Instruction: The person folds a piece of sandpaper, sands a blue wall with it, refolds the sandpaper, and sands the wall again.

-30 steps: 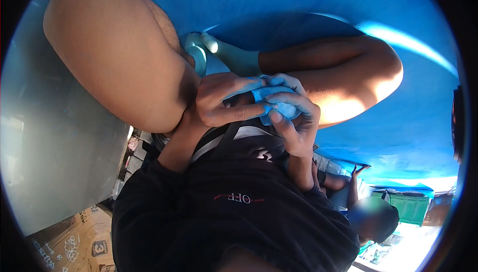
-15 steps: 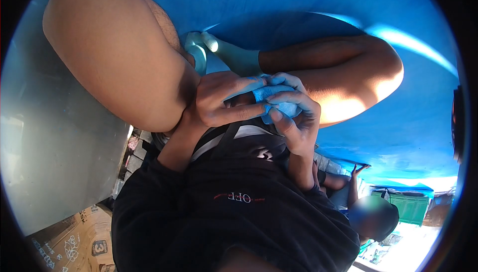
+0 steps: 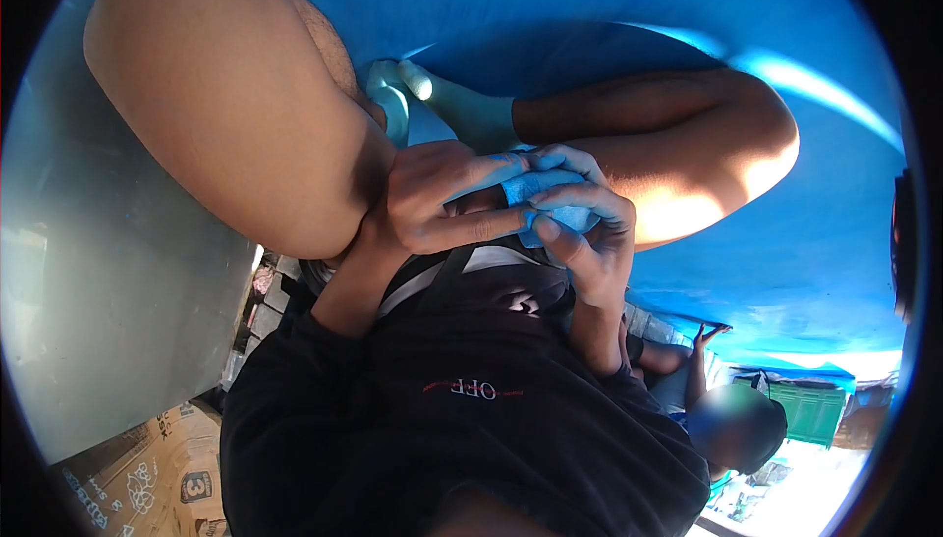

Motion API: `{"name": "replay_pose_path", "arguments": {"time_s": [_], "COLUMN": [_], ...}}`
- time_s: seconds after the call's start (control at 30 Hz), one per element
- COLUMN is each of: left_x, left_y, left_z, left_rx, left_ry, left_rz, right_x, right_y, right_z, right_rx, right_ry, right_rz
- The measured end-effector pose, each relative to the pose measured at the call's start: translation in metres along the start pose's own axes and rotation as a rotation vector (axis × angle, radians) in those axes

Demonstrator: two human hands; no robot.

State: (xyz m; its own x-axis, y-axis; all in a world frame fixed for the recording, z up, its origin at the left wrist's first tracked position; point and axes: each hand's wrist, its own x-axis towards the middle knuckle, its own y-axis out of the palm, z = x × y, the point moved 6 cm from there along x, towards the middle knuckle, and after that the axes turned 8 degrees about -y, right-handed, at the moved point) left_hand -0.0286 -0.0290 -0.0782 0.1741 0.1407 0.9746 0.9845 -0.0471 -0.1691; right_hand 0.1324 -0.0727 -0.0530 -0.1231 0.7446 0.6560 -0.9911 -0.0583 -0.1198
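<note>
My right hand (image 3: 599, 227) is curled around a small pale-blue lump (image 3: 526, 185), with the thumb and fingers wrapped over it. The lump has a whitish, cloth-like or crumpled surface, and I cannot make out its exact kind. From the left, my left hand (image 3: 437, 198) stretches two fingers onto its near side, their tips pinching at its edge. Blue colour stains the fingertips of both hands. Much of the lump is hidden behind fingers. Both hands stay close together above my lap, in front of the black shirt (image 3: 471, 340).
Blue sheeting (image 3: 707, 6) spreads beneath my bare legs and pale socks (image 3: 462, 110). A grey panel (image 3: 118, 242) stands at left, with printed cardboard (image 3: 162, 478) below it. Another person (image 3: 737, 429) in a dark cap sits at lower right, near a green panel (image 3: 820, 414).
Both hands keep the same grip on the lump. My right hand and the lump have shifted very slightly to the right.
</note>
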Motion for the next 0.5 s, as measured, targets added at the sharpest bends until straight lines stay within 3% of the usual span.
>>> {"name": "replay_pose_path", "arguments": {"time_s": [0.5], "left_x": [-0.0008], "left_y": [0.0035], "left_z": [0.0011], "left_rx": [0.027], "left_ry": [0.005], "left_rz": [-0.032], "right_x": [-0.0032], "right_y": [0.0001], "right_z": [0.0011], "right_rx": [0.022], "right_ry": [0.133], "right_rz": [-0.072]}}
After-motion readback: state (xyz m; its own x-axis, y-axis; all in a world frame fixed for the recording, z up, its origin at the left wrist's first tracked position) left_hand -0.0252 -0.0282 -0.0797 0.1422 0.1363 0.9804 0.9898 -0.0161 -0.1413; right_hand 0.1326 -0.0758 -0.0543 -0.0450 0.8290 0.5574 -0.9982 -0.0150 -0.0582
